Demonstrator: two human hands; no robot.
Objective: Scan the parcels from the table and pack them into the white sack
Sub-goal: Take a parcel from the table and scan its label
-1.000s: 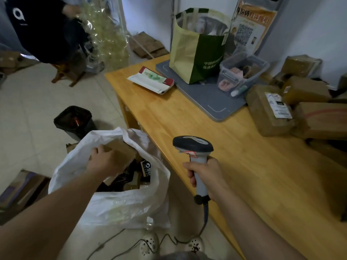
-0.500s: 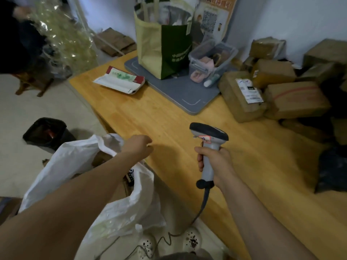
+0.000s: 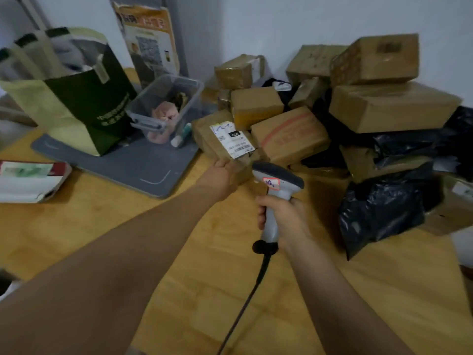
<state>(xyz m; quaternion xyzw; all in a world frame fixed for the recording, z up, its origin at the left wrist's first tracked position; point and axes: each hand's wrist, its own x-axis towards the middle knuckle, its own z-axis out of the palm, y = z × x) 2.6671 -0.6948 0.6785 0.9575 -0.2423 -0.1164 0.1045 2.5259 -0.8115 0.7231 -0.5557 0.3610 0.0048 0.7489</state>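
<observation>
A brown parcel with a white shipping label (image 3: pixel 204 135) lies at the front of a pile of cardboard parcels (image 3: pixel 389 108) on the wooden table (image 3: pixel 204 278). My left hand (image 3: pixel 220 175) has reached across the table and grips this parcel's near end. My right hand (image 3: pixel 284 216) holds the grey barcode scanner (image 3: pixel 279 175) by its handle. The scanner's head sits just right of the left hand and points toward the parcel. Its black cable hangs down toward me. The white sack is out of view.
A green and cream shopping bag (image 3: pixel 84 106) and a clear plastic bin (image 3: pixel 166 98) stand on a grey mat (image 3: pixel 133 167) at the back left. A red and white envelope (image 3: pixel 28 180) lies at the left edge. Black plastic mailers (image 3: pixel 378 216) lie right of the scanner.
My left hand left the white sack, crossed the table and took hold of the labelled parcel. The view swung right, so the sack is gone from sight. The scanner stays in my right hand.
</observation>
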